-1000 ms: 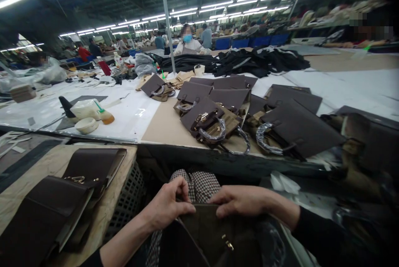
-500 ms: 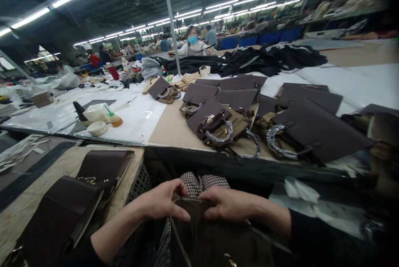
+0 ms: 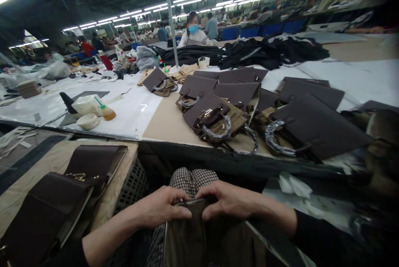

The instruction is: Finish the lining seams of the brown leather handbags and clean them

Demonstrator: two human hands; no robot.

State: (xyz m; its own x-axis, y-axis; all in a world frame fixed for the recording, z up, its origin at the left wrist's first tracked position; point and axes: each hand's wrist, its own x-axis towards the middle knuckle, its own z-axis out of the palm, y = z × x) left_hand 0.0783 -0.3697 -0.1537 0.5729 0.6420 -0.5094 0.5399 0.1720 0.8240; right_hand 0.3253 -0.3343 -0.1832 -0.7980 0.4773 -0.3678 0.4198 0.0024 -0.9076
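Observation:
On my lap lies a dark olive-brown bag piece (image 3: 199, 238) over checked trousers. My left hand (image 3: 163, 206) pinches its top edge from the left, fingers curled shut on it. From the right, my right hand (image 3: 229, 200) grips the same edge, thumbs almost meeting. On the table ahead lie several dark brown handbags (image 3: 215, 115) with plastic-wrapped handles (image 3: 274, 140).
Two brown leather flaps (image 3: 77, 179) rest on a low side table at the left. A glue bottle (image 3: 104, 111), a white tub and a tape roll (image 3: 88, 121) stand on the white sheet. Black fabric is piled at the back, where other people work.
My two hands have drawn closer together on the bag piece's top edge, and the piece has been folded or pulled up toward me. The view shifted slightly.

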